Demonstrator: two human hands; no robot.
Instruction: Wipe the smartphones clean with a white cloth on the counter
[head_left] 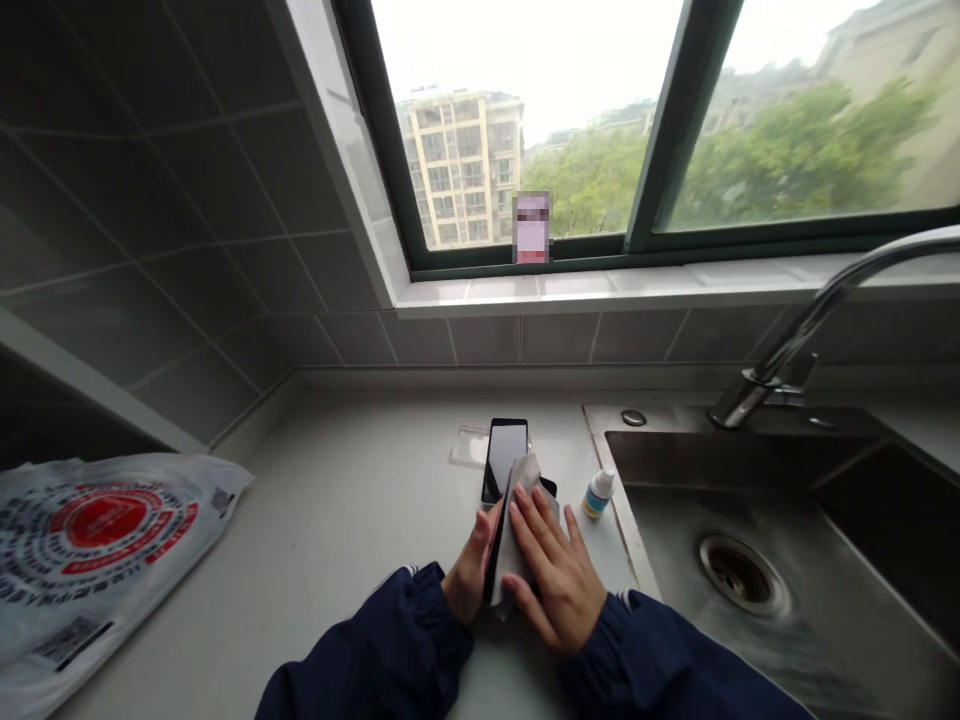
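My left hand point(472, 565) is closed round the edge of a slim dark phone-like slab point(492, 570), tilted up on its side. A grey-white wipe point(527, 467) covers the slab's face. Flat against the wipe lies my right hand point(551, 565), its fingers stretched out and slightly apart. Just beyond them a phone point(508, 450) with a pale reflecting screen lies on the counter. A clear phone case point(469, 446) sits partly under or behind that phone. Another dark rounded corner point(550, 487) shows behind the wipe; the rest of it is hidden.
A small white dropper bottle point(598, 493) stands right of my hands, close to the steel sink point(630, 540). The chrome faucet point(787, 350) arches over the sink. On the left, a printed plastic bag point(112, 560) lies on the white counter point(337, 480). A window is ahead.
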